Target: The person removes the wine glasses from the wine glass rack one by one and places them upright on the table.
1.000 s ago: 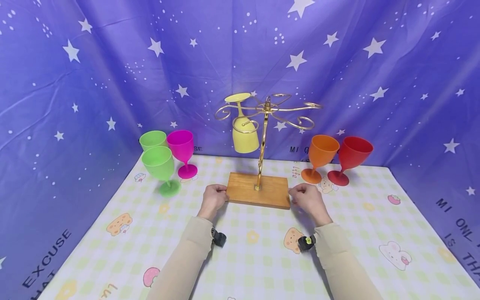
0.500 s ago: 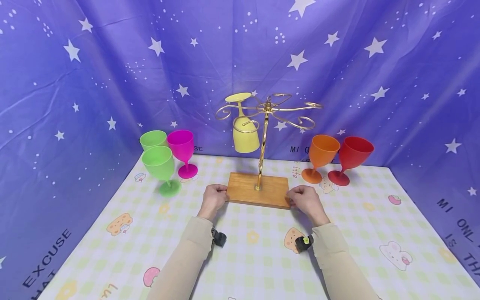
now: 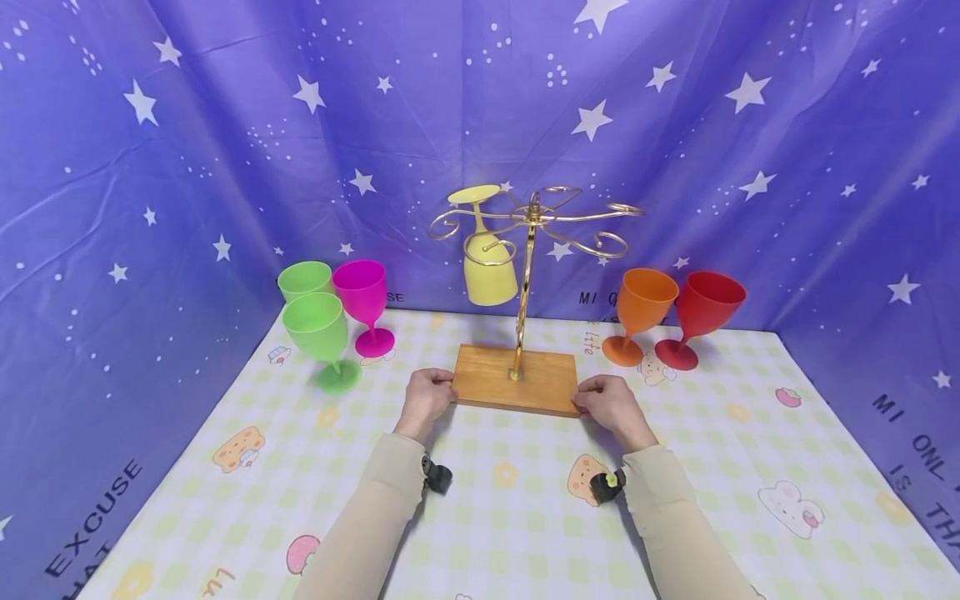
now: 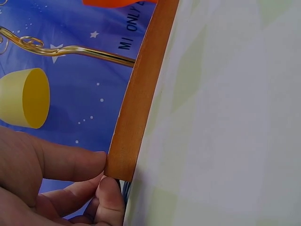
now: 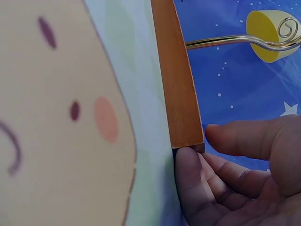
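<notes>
A wine glass rack with a gold twisted stem and curled arms stands upright on its wooden base. One yellow goblet hangs upside down by its foot from a left arm of the rack. My left hand holds the base's left end, thumb at the top edge and curled fingers against the end face. At the opposite end my right hand grips the base, its fingers curled at the lower corner and its thumb by the top edge.
Two green goblets and a magenta goblet stand upright at the left. Orange and red goblets stand at the right. Behind the checked tablecloth hangs a blue starry curtain.
My right hand has shifted slightly left, closer onto the base's right end. The left hand, rack and goblets stay in place.
</notes>
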Action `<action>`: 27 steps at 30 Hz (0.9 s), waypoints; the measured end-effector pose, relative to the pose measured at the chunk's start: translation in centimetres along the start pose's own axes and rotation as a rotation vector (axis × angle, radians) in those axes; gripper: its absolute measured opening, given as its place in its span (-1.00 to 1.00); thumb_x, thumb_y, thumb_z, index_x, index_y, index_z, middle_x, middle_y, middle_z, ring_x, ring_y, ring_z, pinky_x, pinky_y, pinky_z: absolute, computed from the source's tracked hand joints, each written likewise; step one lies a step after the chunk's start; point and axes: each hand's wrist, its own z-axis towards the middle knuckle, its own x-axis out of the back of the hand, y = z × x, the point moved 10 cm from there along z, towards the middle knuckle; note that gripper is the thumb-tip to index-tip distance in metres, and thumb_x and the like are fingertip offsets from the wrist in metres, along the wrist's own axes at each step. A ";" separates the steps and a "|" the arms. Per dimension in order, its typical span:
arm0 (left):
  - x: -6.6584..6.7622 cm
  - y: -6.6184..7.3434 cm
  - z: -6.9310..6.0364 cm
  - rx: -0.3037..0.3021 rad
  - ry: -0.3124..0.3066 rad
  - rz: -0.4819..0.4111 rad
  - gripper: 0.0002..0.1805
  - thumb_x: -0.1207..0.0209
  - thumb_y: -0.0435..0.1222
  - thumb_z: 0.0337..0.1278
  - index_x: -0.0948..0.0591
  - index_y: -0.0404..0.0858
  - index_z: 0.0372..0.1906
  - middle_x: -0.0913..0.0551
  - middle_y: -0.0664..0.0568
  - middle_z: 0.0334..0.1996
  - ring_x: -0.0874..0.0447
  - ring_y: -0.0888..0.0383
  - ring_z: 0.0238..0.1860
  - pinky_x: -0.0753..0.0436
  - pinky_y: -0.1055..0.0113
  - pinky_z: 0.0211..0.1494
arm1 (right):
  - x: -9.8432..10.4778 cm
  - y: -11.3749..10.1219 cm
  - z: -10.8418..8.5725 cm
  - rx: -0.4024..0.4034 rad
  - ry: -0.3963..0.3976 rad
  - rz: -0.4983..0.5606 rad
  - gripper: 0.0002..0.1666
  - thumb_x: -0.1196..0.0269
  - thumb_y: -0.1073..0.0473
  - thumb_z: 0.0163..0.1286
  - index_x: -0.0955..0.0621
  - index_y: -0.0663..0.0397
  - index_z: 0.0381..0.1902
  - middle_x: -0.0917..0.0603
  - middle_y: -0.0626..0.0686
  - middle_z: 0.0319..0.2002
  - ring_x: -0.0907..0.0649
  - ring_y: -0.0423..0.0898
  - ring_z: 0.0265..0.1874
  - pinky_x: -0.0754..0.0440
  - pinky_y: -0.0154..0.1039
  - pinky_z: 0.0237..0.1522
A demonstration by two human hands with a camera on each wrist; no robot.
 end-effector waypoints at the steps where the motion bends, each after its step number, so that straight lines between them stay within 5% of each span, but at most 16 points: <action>1: 0.0 0.0 0.0 -0.001 -0.002 -0.002 -0.71 -0.23 -0.56 -0.05 -0.69 -0.36 -0.14 -0.69 -0.09 -0.25 -0.59 0.04 -0.17 -0.58 0.29 -0.18 | 0.0 0.0 0.0 0.002 0.002 -0.004 -0.75 -0.22 0.28 0.25 -0.59 0.35 -0.16 -0.66 0.15 -0.36 -0.62 -0.13 -0.49 -0.60 -0.28 -0.41; 8: 0.1 0.2 0.0 -0.028 -0.042 -0.058 -0.72 -0.18 -0.54 -0.02 -0.66 -0.44 -0.13 -0.68 -0.15 -0.28 -0.61 0.08 -0.29 -0.56 0.35 -0.31 | -0.2 0.2 0.2 0.011 0.000 -0.008 -0.74 -0.20 0.31 0.23 -0.57 0.37 -0.13 -0.66 0.15 -0.36 -0.63 -0.16 -0.51 -0.62 -0.28 -0.41; 12: 0.8 0.8 0.2 -0.025 -0.050 -0.067 -0.70 -0.16 -0.51 -0.05 -0.65 -0.42 -0.11 -0.65 -0.13 -0.28 -0.58 0.07 -0.28 -0.55 0.32 -0.22 | -0.3 0.3 0.2 0.001 0.003 -0.011 -0.74 -0.20 0.31 0.24 -0.57 0.37 -0.13 -0.66 0.15 -0.35 -0.63 -0.16 -0.51 -0.62 -0.28 -0.40; 19: 3.5 6.0 2.0 -0.141 -0.036 -0.121 -0.70 -0.17 -0.43 0.14 -0.61 -0.40 -0.01 -0.64 -0.19 -0.20 -0.60 -0.14 -0.16 -0.58 0.30 -0.21 | -0.3 0.4 0.2 -0.011 -0.001 -0.012 -0.73 -0.21 0.29 0.25 -0.57 0.36 -0.12 -0.66 0.16 -0.33 -0.63 -0.15 -0.49 -0.62 -0.28 -0.40; 27: 6.3 13.1 4.3 -0.148 -0.070 -0.379 -0.69 -0.14 -0.41 0.22 -0.57 -0.43 0.05 -0.61 -0.11 -0.23 -0.57 0.10 -0.29 -0.62 0.28 -0.08 | -0.2 0.2 0.0 0.001 0.009 -0.001 -0.74 -0.21 0.31 0.23 -0.58 0.37 -0.14 -0.66 0.16 -0.35 -0.63 -0.15 -0.50 -0.62 -0.28 -0.41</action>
